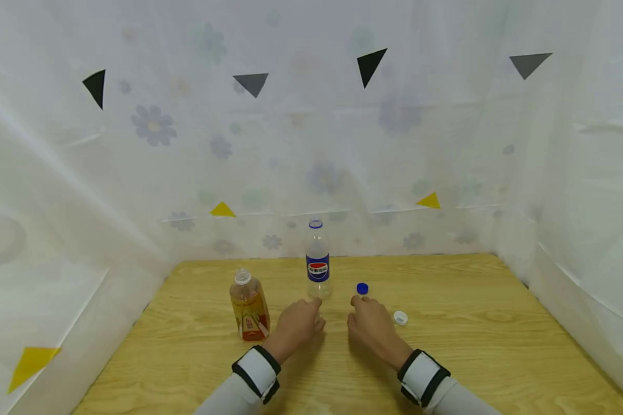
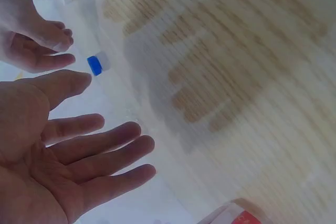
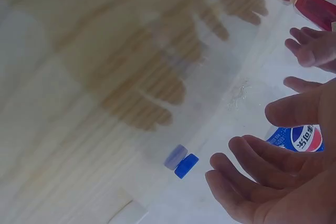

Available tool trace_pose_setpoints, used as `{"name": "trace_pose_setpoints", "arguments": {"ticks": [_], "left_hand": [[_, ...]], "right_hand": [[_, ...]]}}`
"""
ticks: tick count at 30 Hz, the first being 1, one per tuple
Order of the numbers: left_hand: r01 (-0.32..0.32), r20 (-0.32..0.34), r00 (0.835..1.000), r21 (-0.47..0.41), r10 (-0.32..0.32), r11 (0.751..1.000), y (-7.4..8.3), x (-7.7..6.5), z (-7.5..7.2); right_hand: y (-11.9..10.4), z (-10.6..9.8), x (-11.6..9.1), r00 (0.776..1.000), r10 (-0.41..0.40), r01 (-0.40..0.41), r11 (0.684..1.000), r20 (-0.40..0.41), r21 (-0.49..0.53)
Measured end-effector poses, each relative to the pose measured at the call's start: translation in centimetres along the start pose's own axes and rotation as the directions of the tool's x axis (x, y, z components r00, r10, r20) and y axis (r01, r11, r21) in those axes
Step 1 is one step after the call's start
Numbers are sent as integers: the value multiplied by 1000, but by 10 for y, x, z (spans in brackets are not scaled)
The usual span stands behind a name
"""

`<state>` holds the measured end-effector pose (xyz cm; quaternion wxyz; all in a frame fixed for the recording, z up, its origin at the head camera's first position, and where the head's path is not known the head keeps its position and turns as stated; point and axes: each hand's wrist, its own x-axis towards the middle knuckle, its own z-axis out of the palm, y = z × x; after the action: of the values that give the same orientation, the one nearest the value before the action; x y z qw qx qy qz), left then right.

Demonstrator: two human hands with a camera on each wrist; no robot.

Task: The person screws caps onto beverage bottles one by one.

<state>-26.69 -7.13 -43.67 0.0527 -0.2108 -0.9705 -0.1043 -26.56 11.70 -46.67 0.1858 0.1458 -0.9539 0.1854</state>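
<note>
Both hands hover over the wooden table with nothing in them. My left hand (image 1: 296, 325) is between the amber drink bottle (image 1: 250, 311) and the clear Pepsi bottle (image 1: 318, 259); its fingers show spread and relaxed in the left wrist view. My right hand (image 1: 374, 325) is nearest to a blue cap (image 1: 362, 288), which lies on the table just past the fingertips; the right wrist view shows those fingers loosely bent. Both bottles stand upright with uncapped mouths. A white cap (image 1: 400, 318) lies to the right of my right hand.
The wooden table (image 1: 472, 346) runs back to a white floral curtain (image 1: 311, 144), which also hangs along both sides. Black, grey and yellow paper triangles are stuck on it. White bands (image 1: 256, 372) with dark edges wrap both wrists.
</note>
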Motion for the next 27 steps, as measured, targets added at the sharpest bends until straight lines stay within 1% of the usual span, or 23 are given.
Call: {"name": "trace_pose_setpoints", "arguments": {"ticks": [3,5,6,8,9,10,12,13,16,19,21,23,25,27], "left_hand": [[-30,-64,997,34,32,999,0,-2,-4],[-42,-124,991,33,46,999,0,-3,-11],[-44,-154,987,20,46,999,0,-3,-17],[-44,-228,973,-1,43,999,-1,-3,-33],[-39,-270,962,-18,32,999,-2,-2,-42],[-26,-316,949,-32,14,999,-3,-1,-51],[-3,-397,917,-78,-29,997,-5,0,-71],[7,-438,898,-105,-53,994,-7,0,-80],[39,-536,833,-193,-139,980,-15,0,-104],[54,-605,767,-270,-213,961,-26,-2,-119],[64,-636,725,-320,-264,945,-34,-5,-124],[62,-654,686,-384,-319,921,-40,-8,-123],[51,-663,650,-447,-370,893,-46,-10,-118],[31,-673,614,-501,-412,865,-51,-12,-109]], "right_hand": [[-1,1,-1,1000,11,-11,1000,19,9],[-1,1,-1,1000,15,-16,1000,24,13],[-1,1,-1,1000,15,-16,1000,25,14],[-1,1,-1,1000,16,-16,1000,22,17],[-1,0,-1,1000,19,-19,1000,22,21],[-1,-1,-1,999,24,-24,999,24,28],[0,-2,-1,999,36,-38,999,32,39],[0,-3,0,998,44,-46,998,37,44],[1,-4,0,997,58,-60,997,46,47],[3,-4,1,997,64,-66,997,53,37],[3,-4,1,996,68,-70,997,57,36],[2,-3,0,996,66,-68,997,57,34],[1,-4,0,997,56,-58,998,52,37],[1,-4,-1,998,44,-45,998,45,36]]}}
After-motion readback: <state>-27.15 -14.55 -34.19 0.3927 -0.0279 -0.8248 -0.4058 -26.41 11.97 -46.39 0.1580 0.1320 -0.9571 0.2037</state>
